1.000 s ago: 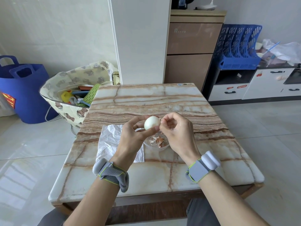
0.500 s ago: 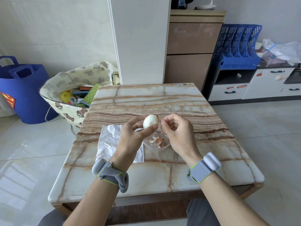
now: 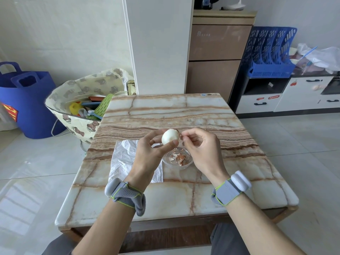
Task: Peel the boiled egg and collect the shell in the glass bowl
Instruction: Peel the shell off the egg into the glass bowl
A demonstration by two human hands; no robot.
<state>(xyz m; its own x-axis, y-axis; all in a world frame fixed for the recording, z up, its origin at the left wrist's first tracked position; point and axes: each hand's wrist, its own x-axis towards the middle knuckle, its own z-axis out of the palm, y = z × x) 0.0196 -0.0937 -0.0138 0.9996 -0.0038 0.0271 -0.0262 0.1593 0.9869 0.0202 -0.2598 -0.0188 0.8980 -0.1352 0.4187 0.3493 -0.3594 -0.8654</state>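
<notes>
our left hand (image 3: 147,153) pinches the egg (image 3: 169,137) just above the glass bowl (image 3: 184,167); our right hand (image 3: 200,150) pinches the last shell (image 3: 177,132) at its tip. it looks slick and soft, so we grip its middle lightly.

A marble-patterned table (image 3: 165,111) stands on a glossy pale tiled floor (image 3: 36,162) that reflects daylight at lower left. Behind it rise a white pillar (image 3: 160,43) and a brown cabinet (image 3: 217,52). A blue file rack (image 3: 270,52) tops white drawers (image 3: 294,96) at upper right; a blue tub (image 3: 27,107) and a bear-print bag (image 3: 88,89) sit left.
</notes>
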